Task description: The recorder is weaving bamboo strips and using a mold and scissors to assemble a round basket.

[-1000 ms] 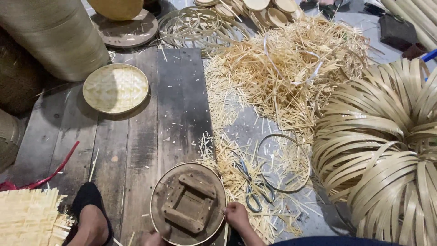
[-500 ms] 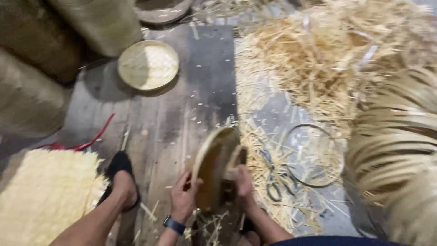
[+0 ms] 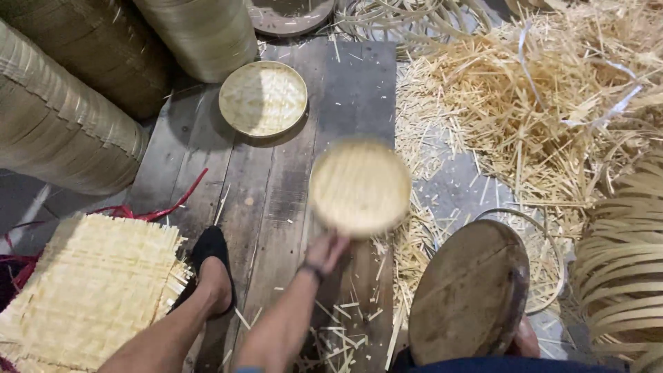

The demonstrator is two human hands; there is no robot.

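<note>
Your left hand (image 3: 326,250) pinches the woven tray (image 3: 360,186) by its lower rim at frame centre, while your right hand (image 3: 526,338), grip unclear, steadies the round wooden mould (image 3: 469,293) at lower right.

Place: a bamboo-weaving workshop, worked at floor level.
Floor: dark wooden planks (image 3: 276,207) strewn with cut slivers.
Waste: a big heap of pale bamboo shavings (image 3: 532,103) to the right.
Stock: coils of bent bamboo strips (image 3: 621,276) at the right edge; tall rolls of woven strip (image 3: 62,131) at the left.
Goods: a square woven mat (image 3: 90,290), a finished round tray (image 3: 263,98) on the planks.
Tool: a round wooden mould (image 3: 469,293).
</note>
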